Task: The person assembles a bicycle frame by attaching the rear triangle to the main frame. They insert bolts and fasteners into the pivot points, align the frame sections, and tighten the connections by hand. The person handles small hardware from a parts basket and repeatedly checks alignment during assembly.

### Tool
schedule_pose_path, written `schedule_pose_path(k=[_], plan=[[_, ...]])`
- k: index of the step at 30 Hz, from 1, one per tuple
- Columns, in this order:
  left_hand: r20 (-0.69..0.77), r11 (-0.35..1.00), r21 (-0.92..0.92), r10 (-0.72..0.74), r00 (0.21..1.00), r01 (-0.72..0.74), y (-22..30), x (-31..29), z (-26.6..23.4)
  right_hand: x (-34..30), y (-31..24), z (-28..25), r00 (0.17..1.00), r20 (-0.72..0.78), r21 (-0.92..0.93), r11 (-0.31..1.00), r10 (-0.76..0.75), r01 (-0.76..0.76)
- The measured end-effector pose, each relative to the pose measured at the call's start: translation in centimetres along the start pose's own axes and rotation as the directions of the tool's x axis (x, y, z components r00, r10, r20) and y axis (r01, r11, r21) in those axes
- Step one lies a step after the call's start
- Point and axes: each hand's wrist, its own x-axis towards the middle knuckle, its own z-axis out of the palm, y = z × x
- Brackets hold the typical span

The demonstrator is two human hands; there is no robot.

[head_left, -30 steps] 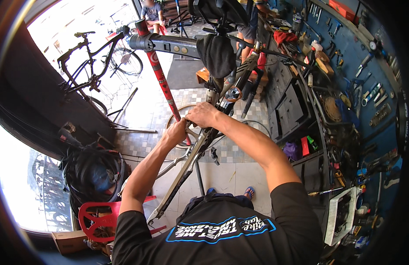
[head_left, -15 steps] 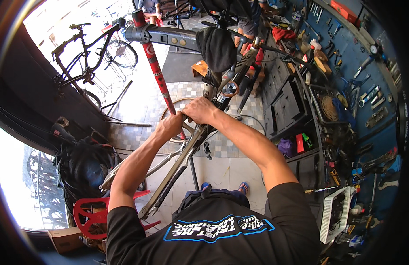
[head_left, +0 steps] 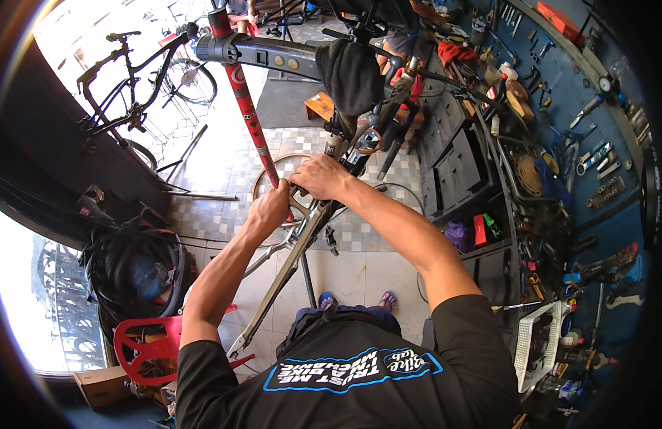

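Observation:
A bare bicycle frame (head_left: 287,273) slants below my hands, its tubes grey-brown and silver. My left hand (head_left: 272,205) is closed with its thumb up, close to the lower part of a red stand pole (head_left: 250,118). Over the frame's upper section my right hand (head_left: 320,176) curls with its knuckles up, its fingertips close to the left thumb. Whatever the fingers grip is hidden beneath them. Above, a dark clamp arm (head_left: 274,61) reaches from the pole to a black cloth (head_left: 349,75) draped by the frame.
Tools hang on the blue wall board (head_left: 560,107) at right, above black drawers (head_left: 456,171). A white basket (head_left: 542,343) stands at lower right. A red chair (head_left: 141,350) and black coiled tyres (head_left: 131,264) are at left. Another bicycle (head_left: 141,79) stands beyond; people are partly visible at the back.
The view has shifted slightly. My hands are a little farther apart, the left one slightly lower. The frame's rear tubes show less beyond my left forearm.

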Motion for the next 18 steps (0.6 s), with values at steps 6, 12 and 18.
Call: schedule_pose_path(k=[6, 12, 18], plan=[[0.040, 0.999, -0.006, 0.041, 0.998, -0.041, 0.0, 0.3, -0.7, -0.3, -0.2, 0.0, 0.999, 0.020, -0.009, 1.000, 0.027, -0.027], [0.063, 0.998, 0.048, 0.043, 0.997, -0.046, -0.2, 0.8, -1.0, -0.6, -0.3, 0.1, 0.998, -0.055, 0.016, 0.999, 0.029, -0.028], [0.051, 0.999, 0.023, 0.047, 0.998, -0.048, -0.2, 0.7, -0.9, -0.4, -0.5, 0.3, 1.000, -0.019, 0.023, 1.000, 0.021, -0.021]])
